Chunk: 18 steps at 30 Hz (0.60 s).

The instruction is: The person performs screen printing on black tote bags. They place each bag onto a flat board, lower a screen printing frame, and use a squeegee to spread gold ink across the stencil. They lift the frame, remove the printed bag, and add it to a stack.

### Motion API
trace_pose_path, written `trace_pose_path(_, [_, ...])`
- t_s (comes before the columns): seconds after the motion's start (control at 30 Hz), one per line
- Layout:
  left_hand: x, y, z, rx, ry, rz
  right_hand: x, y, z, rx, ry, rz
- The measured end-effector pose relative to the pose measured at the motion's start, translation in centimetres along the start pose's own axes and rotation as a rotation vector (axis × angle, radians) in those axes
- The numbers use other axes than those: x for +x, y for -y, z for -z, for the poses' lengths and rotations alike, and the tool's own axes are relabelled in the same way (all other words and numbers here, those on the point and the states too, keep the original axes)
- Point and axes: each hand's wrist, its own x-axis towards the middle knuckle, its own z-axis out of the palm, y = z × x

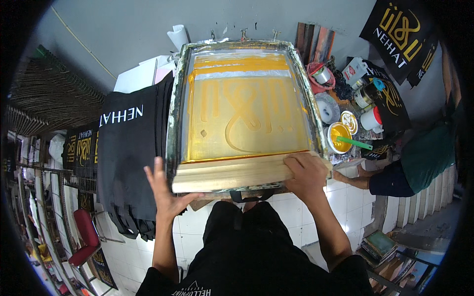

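A screen-printing frame [174, 113] with paint-crusted edges lies in front of me. Its mesh [212, 108] is coated in golden-yellow ink and shows a large curved letter design. Across the near end rests a long wooden squeegee [232, 173], with a line of ink along its far edge. My right hand [307, 176] grips the squeegee's right end, fingers curled over the top. Beside the left end, my left hand [169, 193] has its fingers spread upward and its thumb stretched out along the near side; whether it touches the wood is hard to tell.
Black printed bags [133, 158] hang in a stack at the left. On the right stand a tub of yellow ink [339, 134] with a green spatula [354, 143], a red-lidded jar [371, 118] and other containers. Another person [419, 158] bends at the far right. A red chair [85, 237] stands lower left.
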Motion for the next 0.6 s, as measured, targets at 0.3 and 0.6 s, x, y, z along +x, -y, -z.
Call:
trace_pose_path(0.3, [11.6,1.1,4.8,-0.423,-0.455,0.183,16.7,-1.2,11.7,-0.271,-0.345,0.121])
trace_pose_path(0.6, [0.8,2.6,-6.1,0.046,0.518,0.665,34.3,-3.0,18.7,-0.289,-0.254,0.037])
